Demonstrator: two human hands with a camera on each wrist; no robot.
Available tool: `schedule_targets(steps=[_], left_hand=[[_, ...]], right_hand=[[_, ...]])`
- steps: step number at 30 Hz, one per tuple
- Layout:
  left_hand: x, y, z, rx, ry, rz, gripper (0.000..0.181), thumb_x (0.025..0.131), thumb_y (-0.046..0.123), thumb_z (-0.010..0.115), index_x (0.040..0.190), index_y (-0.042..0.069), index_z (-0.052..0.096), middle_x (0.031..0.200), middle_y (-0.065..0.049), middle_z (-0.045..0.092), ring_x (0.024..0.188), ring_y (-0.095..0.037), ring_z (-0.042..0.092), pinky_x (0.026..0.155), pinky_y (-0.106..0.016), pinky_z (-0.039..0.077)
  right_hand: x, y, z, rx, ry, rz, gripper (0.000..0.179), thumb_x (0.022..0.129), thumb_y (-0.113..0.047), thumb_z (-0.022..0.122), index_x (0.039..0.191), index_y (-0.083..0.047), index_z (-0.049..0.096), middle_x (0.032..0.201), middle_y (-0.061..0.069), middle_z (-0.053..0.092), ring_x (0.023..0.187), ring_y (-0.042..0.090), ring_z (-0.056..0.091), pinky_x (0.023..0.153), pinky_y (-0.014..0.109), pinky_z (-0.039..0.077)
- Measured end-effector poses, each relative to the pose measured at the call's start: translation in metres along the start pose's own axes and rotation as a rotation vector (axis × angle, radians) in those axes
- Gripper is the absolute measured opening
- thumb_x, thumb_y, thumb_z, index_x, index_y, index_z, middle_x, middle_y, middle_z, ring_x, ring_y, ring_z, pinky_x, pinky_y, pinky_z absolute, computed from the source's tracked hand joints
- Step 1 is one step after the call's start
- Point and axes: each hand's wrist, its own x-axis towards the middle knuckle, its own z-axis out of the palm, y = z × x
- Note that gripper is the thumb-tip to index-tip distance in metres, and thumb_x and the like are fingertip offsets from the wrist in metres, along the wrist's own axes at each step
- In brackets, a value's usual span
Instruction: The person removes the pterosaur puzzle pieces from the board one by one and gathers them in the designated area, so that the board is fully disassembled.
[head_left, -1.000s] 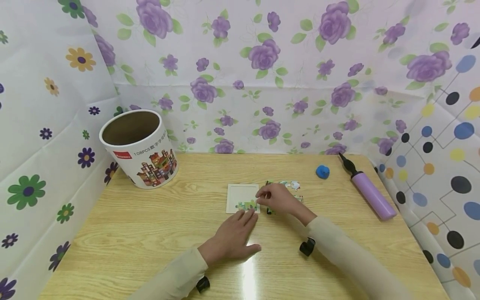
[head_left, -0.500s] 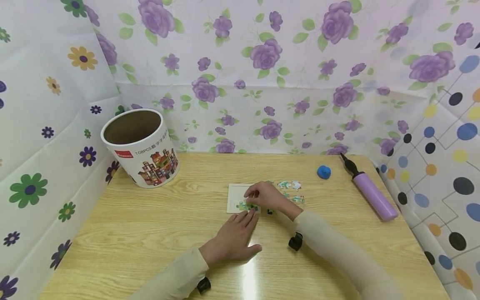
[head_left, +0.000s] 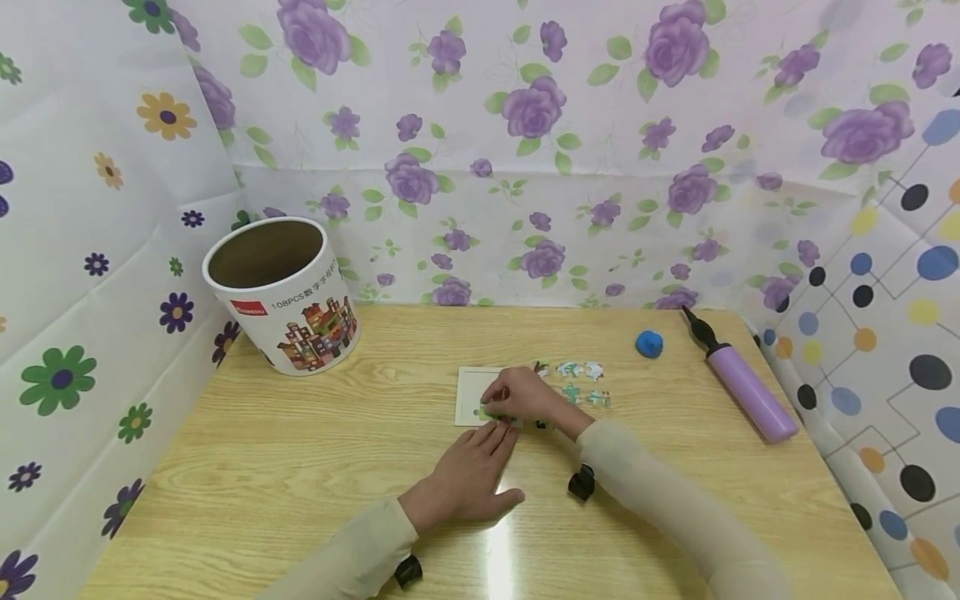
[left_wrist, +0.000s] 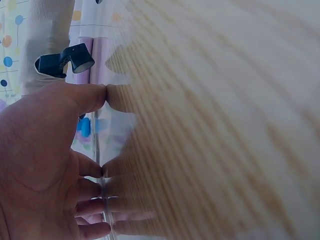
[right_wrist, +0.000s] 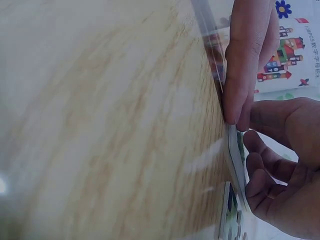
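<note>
A small pale puzzle tray lies on the table with a few jigsaw pieces along its near side. My right hand reaches over it from the right, thumb and forefinger pinching a light green jigsaw piece low in the tray. The rest of that row is mostly hidden by the fingers. My left hand rests flat, fingertips at the tray's near edge. In the left wrist view, the fingers of the left hand are straight and spread. The right wrist view shows curled fingers of the right hand over the tray.
Loose jigsaw pieces lie just right of the tray, partly behind the right forearm. Further right are a small blue toy and a purple hand pump. A large white tub stands at the back left.
My right hand has moved left, from the tray's right edge to over its lower middle, with the light green piece shifting left too. The left hand stays in place.
</note>
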Motion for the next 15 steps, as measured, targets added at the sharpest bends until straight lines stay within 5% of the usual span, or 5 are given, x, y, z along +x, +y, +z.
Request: schedule_targets(steps=[6, 15], left_hand=[[0.0001, -0.0003, 0.0005, 0.001, 0.003, -0.004, 0.088, 0.101, 0.065, 0.041, 0.161, 0.002, 0.027, 0.167, -0.015, 0.027, 0.154, -0.029, 0.027, 0.119, -0.045, 0.033], [0.0004, -0.0019, 0.0006, -0.013, 0.025, 0.000, 0.088, 0.100, 0.066, 0.043, 0.161, 0.003, 0.028, 0.166, -0.014, 0.030, 0.153, -0.030, 0.029, 0.119, -0.049, 0.031]], right_hand=[[0.0012, 0.0015, 0.0030, 0.002, -0.001, 0.000, 0.011, 0.094, -0.018, 0.075, 0.102, -0.014, 0.081, 0.076, -0.011, 0.069, 0.062, 0.005, 0.064, 0.069, 0.026, 0.054], [-0.0038, -0.0060, -0.0010, 0.176, 0.007, 0.078, 0.005, 0.096, -0.017, 0.073, 0.099, -0.013, 0.076, 0.079, -0.003, 0.071, 0.064, 0.014, 0.068, 0.063, 0.030, 0.057]])
